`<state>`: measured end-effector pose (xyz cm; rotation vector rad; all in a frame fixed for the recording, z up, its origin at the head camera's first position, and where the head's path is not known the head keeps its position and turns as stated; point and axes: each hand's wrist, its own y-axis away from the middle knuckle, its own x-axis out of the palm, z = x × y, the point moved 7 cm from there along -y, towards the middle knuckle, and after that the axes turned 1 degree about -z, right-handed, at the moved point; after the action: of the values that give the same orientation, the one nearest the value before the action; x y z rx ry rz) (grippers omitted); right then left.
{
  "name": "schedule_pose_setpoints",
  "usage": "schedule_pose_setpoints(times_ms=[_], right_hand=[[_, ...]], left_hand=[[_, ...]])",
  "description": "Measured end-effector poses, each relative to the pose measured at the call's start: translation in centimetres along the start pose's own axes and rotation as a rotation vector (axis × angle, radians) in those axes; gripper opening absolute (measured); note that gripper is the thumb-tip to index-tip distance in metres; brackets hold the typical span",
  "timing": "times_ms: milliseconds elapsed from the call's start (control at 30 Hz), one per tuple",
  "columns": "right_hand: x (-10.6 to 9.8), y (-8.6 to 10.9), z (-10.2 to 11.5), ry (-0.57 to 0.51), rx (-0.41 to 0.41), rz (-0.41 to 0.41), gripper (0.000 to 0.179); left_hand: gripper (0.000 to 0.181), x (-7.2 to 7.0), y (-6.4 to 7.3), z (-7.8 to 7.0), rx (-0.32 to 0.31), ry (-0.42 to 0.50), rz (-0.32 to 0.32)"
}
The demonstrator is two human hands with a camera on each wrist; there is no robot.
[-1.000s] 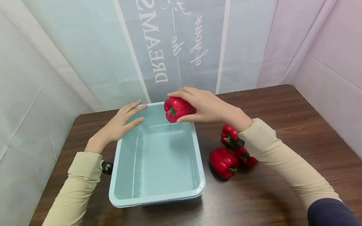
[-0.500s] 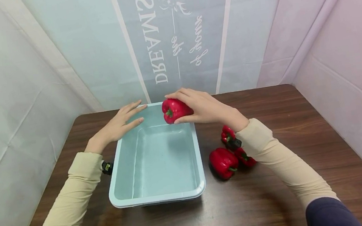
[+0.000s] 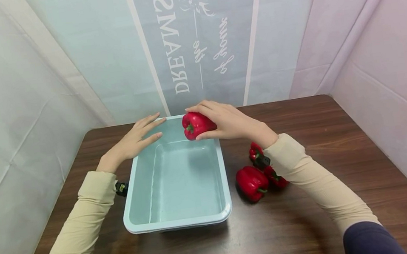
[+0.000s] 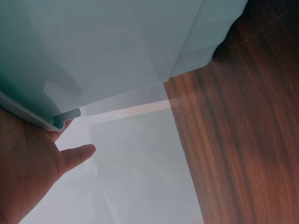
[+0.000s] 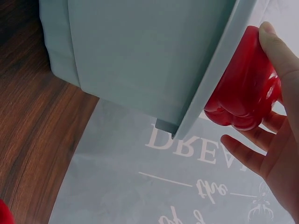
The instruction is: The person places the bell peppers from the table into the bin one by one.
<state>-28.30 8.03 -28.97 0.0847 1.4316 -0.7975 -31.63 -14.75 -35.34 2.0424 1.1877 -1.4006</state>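
My right hand point(image 3: 231, 122) grips a red bell pepper point(image 3: 200, 124) above the far right part of a pale blue plastic basin point(image 3: 186, 185). The pepper's green stem faces left. In the right wrist view, thumb and fingers hold the pepper point(image 5: 243, 86) beyond the basin's rim point(image 5: 212, 74). Over the basin's far left corner is my left hand point(image 3: 133, 139), its fingers extended and holding nothing. The left wrist view shows that hand point(image 4: 32, 163) by the rim, thumb sticking out; whether it touches the rim I cannot tell.
Right of the basin, a red bell pepper point(image 3: 252, 183) lies on the brown wooden table point(image 3: 315, 215). Two more, a farther pepper point(image 3: 254, 150) and a nearer pepper point(image 3: 276, 177), are partly hidden by my right sleeve and wrist camera. A printed cloth point(image 3: 195, 38) hangs behind.
My right hand has shifted slightly left with the bell pepper in its grip, and then stays nearly still. The left hand and the basin have hardly moved.
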Motion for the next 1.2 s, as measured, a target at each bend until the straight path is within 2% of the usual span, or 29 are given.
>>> schedule_pose_setpoints(times_ms=[233, 700, 1200], right_hand=[[0.4, 0.1, -0.1, 0.008, -0.007, -0.003, 0.074], [0.7, -0.2, -0.5, 0.0, 0.001, -0.007, 0.073], [1.1, -1.3, -1.2, -0.02, 0.018, 0.028, 0.073]], left_hand=[[0.053, 0.2, 0.1, -0.1, 0.015, -0.006, -0.006], [0.053, 0.1, 0.1, -0.3, -0.004, -0.013, -0.004], [0.052, -0.3, -0.6, 0.0, -0.001, 0.016, 0.007]])
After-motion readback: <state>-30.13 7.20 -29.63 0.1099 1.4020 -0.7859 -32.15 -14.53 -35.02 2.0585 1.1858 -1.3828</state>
